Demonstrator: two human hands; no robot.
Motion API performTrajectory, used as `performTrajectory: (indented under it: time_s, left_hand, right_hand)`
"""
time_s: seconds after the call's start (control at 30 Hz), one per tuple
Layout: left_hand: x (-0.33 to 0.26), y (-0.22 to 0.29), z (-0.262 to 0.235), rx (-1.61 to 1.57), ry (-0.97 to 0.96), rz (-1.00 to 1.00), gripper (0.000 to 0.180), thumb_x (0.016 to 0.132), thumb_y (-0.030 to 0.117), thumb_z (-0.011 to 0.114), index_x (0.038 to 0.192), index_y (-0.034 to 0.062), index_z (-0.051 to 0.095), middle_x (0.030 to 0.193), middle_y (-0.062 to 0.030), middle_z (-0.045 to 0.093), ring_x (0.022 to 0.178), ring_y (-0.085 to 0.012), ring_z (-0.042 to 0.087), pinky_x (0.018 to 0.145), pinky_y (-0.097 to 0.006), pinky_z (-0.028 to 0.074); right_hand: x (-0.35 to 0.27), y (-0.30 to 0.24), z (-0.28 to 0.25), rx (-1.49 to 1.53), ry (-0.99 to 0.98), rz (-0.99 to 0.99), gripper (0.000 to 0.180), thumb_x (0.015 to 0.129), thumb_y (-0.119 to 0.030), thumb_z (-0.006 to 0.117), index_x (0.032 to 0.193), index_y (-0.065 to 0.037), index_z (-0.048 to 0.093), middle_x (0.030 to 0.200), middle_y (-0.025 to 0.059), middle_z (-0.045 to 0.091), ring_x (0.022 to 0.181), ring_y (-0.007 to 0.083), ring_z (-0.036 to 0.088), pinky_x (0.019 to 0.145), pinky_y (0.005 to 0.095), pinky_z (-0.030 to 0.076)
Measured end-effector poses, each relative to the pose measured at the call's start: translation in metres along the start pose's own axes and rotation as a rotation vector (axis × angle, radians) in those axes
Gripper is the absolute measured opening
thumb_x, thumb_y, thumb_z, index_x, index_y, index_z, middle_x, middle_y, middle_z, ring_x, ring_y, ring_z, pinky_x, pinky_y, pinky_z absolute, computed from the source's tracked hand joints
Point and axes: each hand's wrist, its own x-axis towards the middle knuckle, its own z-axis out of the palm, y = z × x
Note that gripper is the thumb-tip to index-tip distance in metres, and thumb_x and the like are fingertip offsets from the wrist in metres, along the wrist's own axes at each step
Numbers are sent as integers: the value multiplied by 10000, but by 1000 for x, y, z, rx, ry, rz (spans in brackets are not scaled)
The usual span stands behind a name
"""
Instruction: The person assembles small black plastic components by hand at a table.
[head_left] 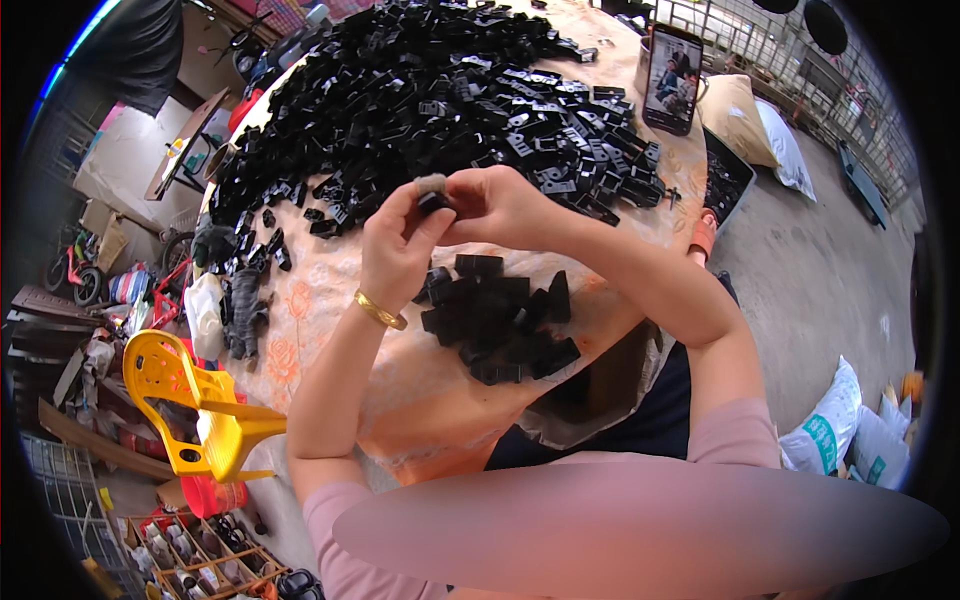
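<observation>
Over the table, my left hand (392, 245) and my right hand (505, 208) meet, fingers closed around a small black plastic part (435, 203). Its shape is mostly hidden by the fingertips. A beige wrap (430, 184) covers one fingertip, and a gold bracelet (380, 310) circles my left wrist. Just nearer than my hands lies a small heap of black plastic pieces (500, 318). Beyond them spreads a large pile of similar black parts (400, 110), some with shiny faces. Both heaps rest on a peach floral tablecloth (310, 345).
A phone (672, 80) stands upright at the table's right edge. Below the near edge an open bag or box (600, 390) sits by my lap. Dark gloves (243, 315) lie at left, near a yellow plastic chair (200, 405). White sacks (825, 420) rest on the floor at right.
</observation>
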Motion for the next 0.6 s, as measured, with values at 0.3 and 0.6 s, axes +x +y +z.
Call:
performTrajectory:
  time_s: [0.3,0.6]
  left_hand:
    - [6,8,-22,646,-282,8,261,784,177,652,995,43,577,824,-114,626,694,-225,582,620,-303,465]
    - [27,-27,-10,416,-126,73,181,770,101,638,943,50,633,877,-110,600,788,-295,578,719,-342,469]
  right_hand:
    - [0,-23,-58,-792,304,-95,393,703,-340,720,985,-74,654,862,112,641,721,240,624,641,326,501]
    - [2,-12,-53,-1191,280,143,231,727,-261,664,852,-69,628,814,109,627,794,291,601,692,387,478]
